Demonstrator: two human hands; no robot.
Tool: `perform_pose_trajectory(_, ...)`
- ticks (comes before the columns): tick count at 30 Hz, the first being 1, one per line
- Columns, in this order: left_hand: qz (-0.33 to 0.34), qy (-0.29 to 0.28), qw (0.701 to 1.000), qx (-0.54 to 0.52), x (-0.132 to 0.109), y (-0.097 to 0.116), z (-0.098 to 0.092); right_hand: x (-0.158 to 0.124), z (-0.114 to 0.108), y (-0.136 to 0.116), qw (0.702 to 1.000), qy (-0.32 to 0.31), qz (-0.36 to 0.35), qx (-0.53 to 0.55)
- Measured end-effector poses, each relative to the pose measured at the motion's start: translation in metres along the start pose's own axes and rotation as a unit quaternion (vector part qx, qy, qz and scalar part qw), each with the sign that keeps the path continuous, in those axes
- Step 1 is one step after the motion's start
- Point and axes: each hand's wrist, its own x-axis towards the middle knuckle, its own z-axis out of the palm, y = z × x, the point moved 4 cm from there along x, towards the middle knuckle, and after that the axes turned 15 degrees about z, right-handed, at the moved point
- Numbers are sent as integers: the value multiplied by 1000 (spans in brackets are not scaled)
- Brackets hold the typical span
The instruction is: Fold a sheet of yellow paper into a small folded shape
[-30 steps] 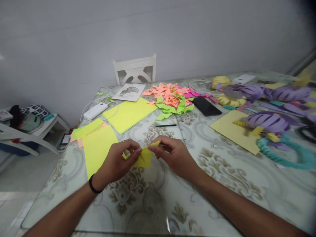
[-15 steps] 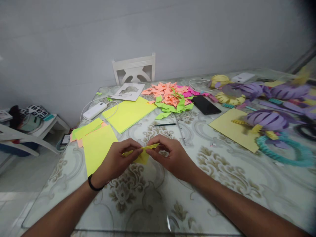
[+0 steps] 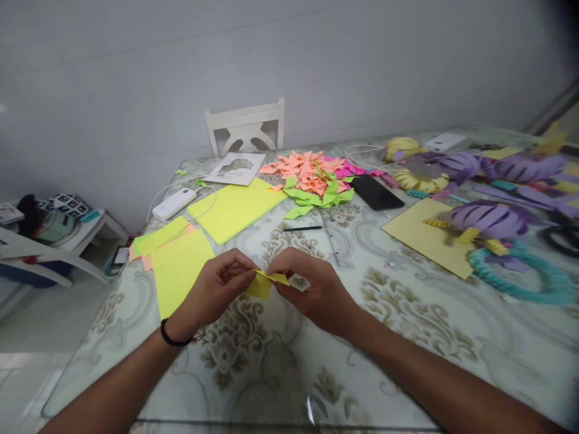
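Between both hands, above the patterned table, is a small folded piece of yellow paper (image 3: 259,287). My left hand (image 3: 225,287) pinches its left side between thumb and fingers. On the right side, my right hand (image 3: 304,282) has its fingers bent round the paper's edge, and a yellow point sticks out by the thumb. Yellow sheets (image 3: 181,271) lie beside my left wrist, overlapping green and orange ones. A larger stack of yellow paper (image 3: 235,208) rests farther back. Behind the hands lies a dark pen (image 3: 302,228).
Folded orange paper pieces (image 3: 303,169) and green ones (image 3: 321,196) are heaped at the back, near a black phone (image 3: 377,193). A white power bank (image 3: 174,204) with a cable is left. Purple paper crafts (image 3: 488,220) and a teal ring (image 3: 520,280) lie right.
The fingers of my right hand have shifted on the yellow paper, and its right point now tilts lower. My left hand has moved slightly left and stays on the paper.
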Motion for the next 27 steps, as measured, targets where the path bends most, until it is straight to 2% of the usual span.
perform_pose_trajectory(2,17,3,1000,23,1,3,0,-1,0,1,1000,-6,-10,1)
perform_pose_trajectory(6,73,12,984,163,2,10,-3,0,2,4,1000,-7,1,-19)
perform_pose_trajectory(8,79,13,978,194,2,11,-3,0,1,5,999,3,1,-36)
perform_pose_trajectory(13,55,9,992,112,1,8,-2,0,-3,3,998,28,-19,-48)
perform_pose_trajectory(21,10,17,1000,10,1,6,-2,-1,-5,0,998,31,-42,-27)
perform_pose_trajectory(27,1,-17,1000,20,2,11,2,-3,-7,-5,995,45,-77,-37)
